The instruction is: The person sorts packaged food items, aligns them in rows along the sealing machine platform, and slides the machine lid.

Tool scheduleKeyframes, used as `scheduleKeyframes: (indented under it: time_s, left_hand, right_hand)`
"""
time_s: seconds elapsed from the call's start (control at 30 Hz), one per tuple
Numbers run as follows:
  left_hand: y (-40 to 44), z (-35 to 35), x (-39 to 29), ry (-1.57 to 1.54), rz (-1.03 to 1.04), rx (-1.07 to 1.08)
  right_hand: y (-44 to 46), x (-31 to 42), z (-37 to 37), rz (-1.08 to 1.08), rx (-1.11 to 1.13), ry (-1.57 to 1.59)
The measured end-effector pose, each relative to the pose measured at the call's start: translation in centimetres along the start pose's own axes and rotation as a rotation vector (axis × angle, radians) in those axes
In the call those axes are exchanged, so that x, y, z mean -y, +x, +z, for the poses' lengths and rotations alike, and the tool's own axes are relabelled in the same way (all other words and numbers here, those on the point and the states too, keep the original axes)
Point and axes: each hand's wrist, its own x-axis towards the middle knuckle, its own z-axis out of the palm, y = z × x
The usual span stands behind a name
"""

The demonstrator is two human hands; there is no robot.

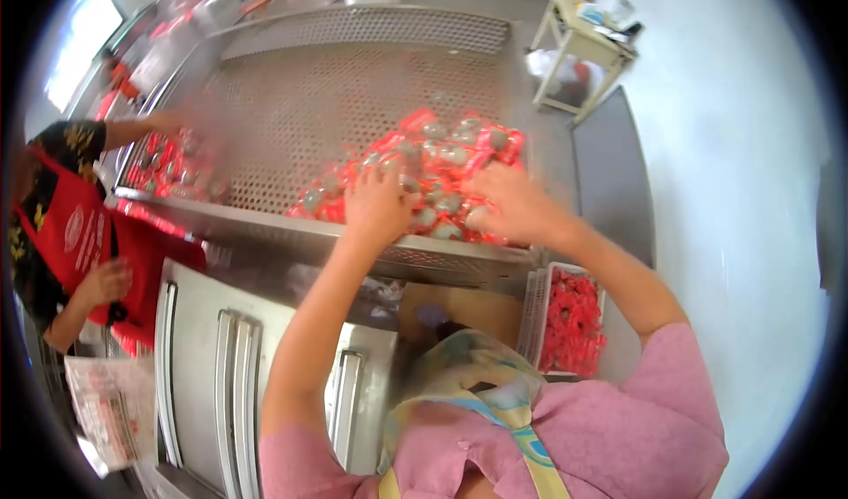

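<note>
A pile of red packets with greenish-grey round items inside point(442, 159) lies at the near right of a perforated metal tray point(309, 84). My left hand point(378, 203) rests on the left part of the pile, its fingers bent over the packets and partly apart. At the pile's right side, my right hand point(508, 203) reaches in from the right, palm turned toward the packets. Motion blurs its fingertips, and whether it grips a packet cannot be made out.
A co-worker in a red apron point(75, 225) stands at the left, one hand near a second heap of packets point(172, 163). Below the tray's right corner is a white crate of red packets point(574, 322). A small table point(587, 35) stands at the back right.
</note>
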Motion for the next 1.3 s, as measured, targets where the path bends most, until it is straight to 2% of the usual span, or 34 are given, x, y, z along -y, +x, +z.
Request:
scheduleKeyframes:
  time_s: [0.03,0.1,0.13,0.2,0.3,0.33,0.4,0.57,0.67,0.73,0.77,0.8,0.83,0.93,0.97,1.03,1.1,1.17,1.23,1.3]
  left_hand:
    - [-1.4,-0.8,-0.5,-0.112,0.073,-0.132]
    - [-4.8,-2.3,-1.7,-0.326,0.166,-0.264]
    - [-6.8,-3.0,-2.4,-0.433,0.204,-0.324]
    - [-11.3,-4.8,-4.6,-0.592,0.167,-0.334]
    - [-16.5,-2.0,-6.7,-0.93,0.025,-0.326]
    - [-18.1,-1.0,-7.8,-1.023,0.007,-0.314]
    - [-21.4,1.4,-10.0,-0.972,0.121,-0.313]
    - [-29.0,4.9,-16.3,-0.914,0.1,0.077]
    - [-32.3,7.1,-19.0,-0.791,0.235,0.248]
    - [-34.4,10.6,-20.9,-0.84,0.29,0.301]
    - [-35.4,10.1,-23.0,-0.853,0.312,0.383]
    - [-36.6,10.8,-24.6,-0.829,0.381,0.406]
    - [-38.2,10.3,-27.3,-0.861,0.356,0.5]
    - [-43.7,13.7,-33.0,-0.819,0.586,0.546]
    - [-45.9,14.0,-35.4,-0.847,0.611,0.609]
    - [-50.7,14.4,-40.4,-0.905,0.65,0.715]
    - [-54.9,14.7,-45.0,-0.89,0.813,0.77]
    - [-59.6,14.9,-50.8,-0.829,0.997,0.846]
    - [-61.7,14.6,-54.2,-0.731,1.145,0.914]
    - [-62.9,15.6,-54.9,-0.664,1.149,0.973]
  right_hand:
    - [-3.1,1.7,0.2,-0.044,-0.006,0.143]
    - [-9.6,4.6,2.4,-0.082,-0.142,0.317]
    - [-12.6,6.4,3.1,-0.018,-0.147,0.428]
    - [-18.3,9.5,5.0,0.143,-0.113,0.585]
    - [-25.6,12.1,9.6,0.455,0.046,0.735]
    - [-27.5,12.9,10.8,0.449,0.086,0.696]
    - [-31.0,14.4,12.5,0.449,0.164,0.621]
    - [-37.9,16.3,14.4,0.457,0.101,0.513]
    - [-42.5,16.4,16.2,0.504,0.103,0.431]
    - [-46.6,16.9,17.8,0.574,0.098,0.409]
    - [-48.9,17.4,18.6,0.62,0.086,0.404]
    - [-51.3,18.1,19.3,0.657,0.03,0.421]
    - [-54.0,19.0,20.2,0.693,-0.026,0.43]
    - [-62.9,22.5,22.8,0.872,-0.173,0.528]
    - [-66.1,24.2,23.3,0.914,-0.363,0.596]
    - [-72.2,27.5,23.4,1.035,-0.527,0.701]
    - [-77.9,30.5,24.1,1.131,-0.688,0.754]
    - [-84.5,34.1,25.6,1.362,-0.906,0.774]
    - [-87.2,36.2,24.9,1.487,-1.031,0.785]
    - [-89.2,38.1,24.9,1.6,-1.127,0.769]
